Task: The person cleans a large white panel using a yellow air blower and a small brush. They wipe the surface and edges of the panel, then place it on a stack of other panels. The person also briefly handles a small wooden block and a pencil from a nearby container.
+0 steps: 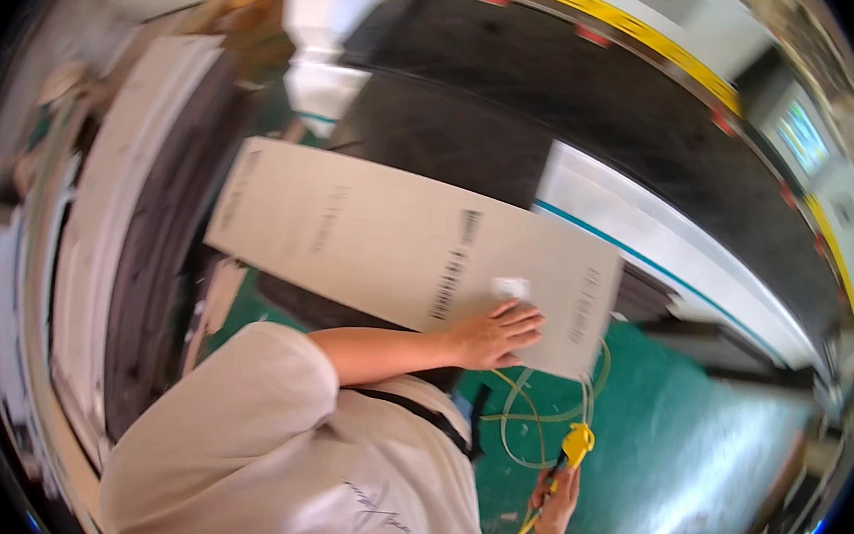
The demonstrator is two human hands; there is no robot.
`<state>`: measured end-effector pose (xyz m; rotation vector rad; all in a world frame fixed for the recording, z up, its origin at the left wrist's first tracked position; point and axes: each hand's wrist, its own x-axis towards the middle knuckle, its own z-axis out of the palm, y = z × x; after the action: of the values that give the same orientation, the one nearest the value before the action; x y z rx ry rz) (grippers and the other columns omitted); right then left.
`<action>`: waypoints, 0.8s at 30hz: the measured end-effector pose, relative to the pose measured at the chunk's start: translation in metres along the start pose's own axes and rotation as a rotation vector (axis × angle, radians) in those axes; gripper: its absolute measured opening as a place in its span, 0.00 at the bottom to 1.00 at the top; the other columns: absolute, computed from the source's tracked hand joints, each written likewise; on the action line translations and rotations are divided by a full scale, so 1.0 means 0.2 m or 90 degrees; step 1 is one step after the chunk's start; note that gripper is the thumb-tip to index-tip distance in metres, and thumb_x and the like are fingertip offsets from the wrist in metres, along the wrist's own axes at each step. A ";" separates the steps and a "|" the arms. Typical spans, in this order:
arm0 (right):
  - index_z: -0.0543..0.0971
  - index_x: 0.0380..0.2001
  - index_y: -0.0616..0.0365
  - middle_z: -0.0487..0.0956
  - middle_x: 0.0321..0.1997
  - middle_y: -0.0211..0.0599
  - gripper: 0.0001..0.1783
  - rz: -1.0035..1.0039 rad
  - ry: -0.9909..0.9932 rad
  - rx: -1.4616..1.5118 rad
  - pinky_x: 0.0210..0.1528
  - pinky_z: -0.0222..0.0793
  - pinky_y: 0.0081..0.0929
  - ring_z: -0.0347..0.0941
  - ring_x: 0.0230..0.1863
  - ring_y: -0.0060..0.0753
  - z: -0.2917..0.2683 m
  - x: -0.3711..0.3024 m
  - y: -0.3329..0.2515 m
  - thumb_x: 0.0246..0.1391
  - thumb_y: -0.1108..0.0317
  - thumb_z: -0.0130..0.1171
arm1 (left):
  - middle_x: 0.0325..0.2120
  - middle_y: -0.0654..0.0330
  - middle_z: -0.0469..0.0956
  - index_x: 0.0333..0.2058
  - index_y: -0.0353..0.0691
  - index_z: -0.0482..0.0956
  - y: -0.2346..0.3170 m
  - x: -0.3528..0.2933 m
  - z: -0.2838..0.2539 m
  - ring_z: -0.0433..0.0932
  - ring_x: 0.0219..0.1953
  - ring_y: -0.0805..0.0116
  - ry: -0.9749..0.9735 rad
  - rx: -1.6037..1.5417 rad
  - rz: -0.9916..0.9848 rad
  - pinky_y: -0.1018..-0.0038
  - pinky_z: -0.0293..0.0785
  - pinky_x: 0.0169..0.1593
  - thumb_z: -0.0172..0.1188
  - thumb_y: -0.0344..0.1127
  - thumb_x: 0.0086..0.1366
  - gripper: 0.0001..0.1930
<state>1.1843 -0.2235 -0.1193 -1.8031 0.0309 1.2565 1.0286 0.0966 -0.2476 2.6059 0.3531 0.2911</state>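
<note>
While the left hand (495, 337) lies flat on the already laid-out board (370, 224), the right hand (556, 500) clasps a yellow tool (578, 442).

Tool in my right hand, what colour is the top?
The tool's top end is yellow, best seen in the head view.

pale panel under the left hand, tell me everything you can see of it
The pale panel is long, flat and beige, perhaps cardboard or coated board. Several rows of marks run across it, some dark, some faint. A small white patch shows near the left hand, which rests on it with fingers spread. It lies slantwise, its right end lower in view, over a dark surface.
</note>
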 end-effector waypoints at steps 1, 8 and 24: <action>0.70 0.60 0.54 0.76 0.31 0.37 0.25 -0.023 -0.054 0.000 0.13 0.54 0.19 0.63 0.12 0.20 0.06 0.01 -0.04 0.75 0.46 0.44 | 0.73 0.52 0.59 0.67 0.43 0.69 -0.05 -0.11 -0.06 0.52 0.77 0.56 0.014 -0.003 -0.032 0.49 0.44 0.77 0.57 0.51 0.71 0.30; 0.70 0.60 0.60 0.80 0.33 0.41 0.34 0.009 -0.392 -0.173 0.23 0.65 0.22 0.73 0.18 0.28 0.71 0.21 -0.09 0.72 0.38 0.44 | 0.73 0.52 0.58 0.67 0.43 0.68 -0.52 -1.01 -0.50 0.51 0.77 0.53 0.167 0.152 -0.473 0.46 0.44 0.76 0.53 0.49 0.73 0.28; 0.65 0.70 0.52 0.76 0.31 0.25 0.27 -0.085 -0.515 -0.428 0.29 0.64 0.19 0.70 0.30 0.18 2.91 0.33 -0.40 0.75 0.54 0.48 | 0.59 0.49 0.77 0.62 0.40 0.73 -1.60 -2.40 -1.28 0.78 0.55 0.42 0.463 0.093 -0.903 0.55 0.76 0.58 0.52 0.45 0.75 0.23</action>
<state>0.8289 0.2475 -0.1570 -1.6267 -1.0497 1.9527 0.4443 0.3355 -0.2548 1.6357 2.2737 0.6410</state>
